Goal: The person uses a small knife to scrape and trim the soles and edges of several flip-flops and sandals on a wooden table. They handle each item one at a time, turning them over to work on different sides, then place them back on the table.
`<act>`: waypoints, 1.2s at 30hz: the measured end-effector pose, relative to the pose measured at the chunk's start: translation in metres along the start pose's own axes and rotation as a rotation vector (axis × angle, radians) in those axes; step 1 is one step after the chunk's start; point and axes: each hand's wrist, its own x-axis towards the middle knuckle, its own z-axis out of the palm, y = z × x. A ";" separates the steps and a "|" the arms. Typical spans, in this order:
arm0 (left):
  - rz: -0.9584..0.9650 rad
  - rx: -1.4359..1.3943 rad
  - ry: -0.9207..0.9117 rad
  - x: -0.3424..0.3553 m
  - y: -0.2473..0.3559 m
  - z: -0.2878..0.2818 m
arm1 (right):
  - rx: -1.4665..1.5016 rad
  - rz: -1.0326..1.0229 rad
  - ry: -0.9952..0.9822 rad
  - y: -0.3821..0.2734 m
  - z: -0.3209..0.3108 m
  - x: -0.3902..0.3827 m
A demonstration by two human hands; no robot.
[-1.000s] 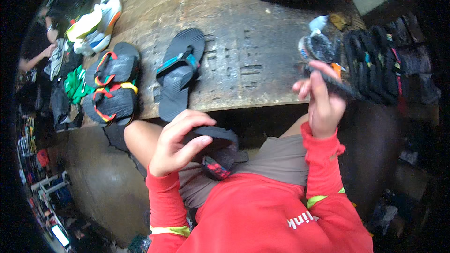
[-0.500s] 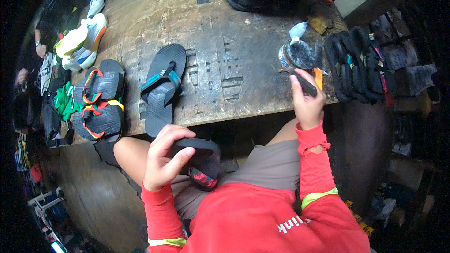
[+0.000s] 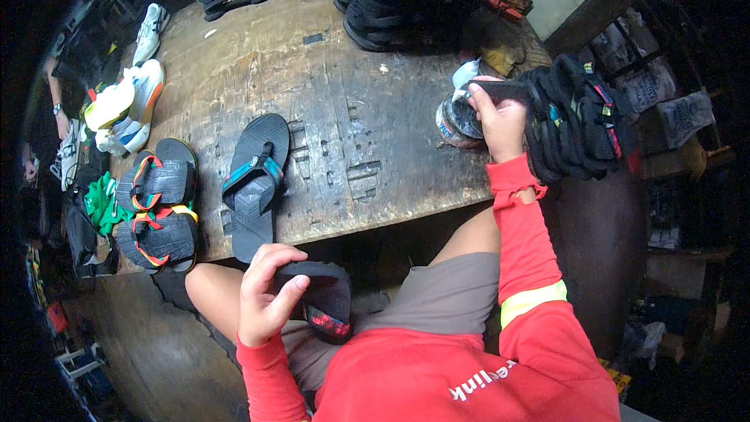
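The left hand (image 3: 262, 301) grips a dark sandal (image 3: 326, 293) by its edge, over the near grey shorts (image 3: 437, 297). The right hand (image 3: 504, 125), nearer the jar (image 3: 455, 122) on the worktop (image 3: 422, 164), pinches a dark flat piece (image 3: 501, 91), its kind hard to tell, long axis left to right. From this hand, the sandal lies nearer and left; the jar, just left.

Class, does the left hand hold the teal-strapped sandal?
No, the teal-strapped sandal lies on the wooden table; the left hand holds a red-patterned sandal.
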 end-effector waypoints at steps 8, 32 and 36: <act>0.006 0.000 -0.003 0.001 0.000 -0.001 | -0.052 -0.068 -0.002 0.004 0.003 -0.003; 0.027 -0.024 -0.007 -0.002 -0.003 -0.003 | 0.088 -0.055 0.134 -0.044 0.004 -0.040; 0.063 -0.025 -0.117 0.000 -0.006 -0.009 | 0.491 0.198 -0.209 -0.085 0.029 -0.117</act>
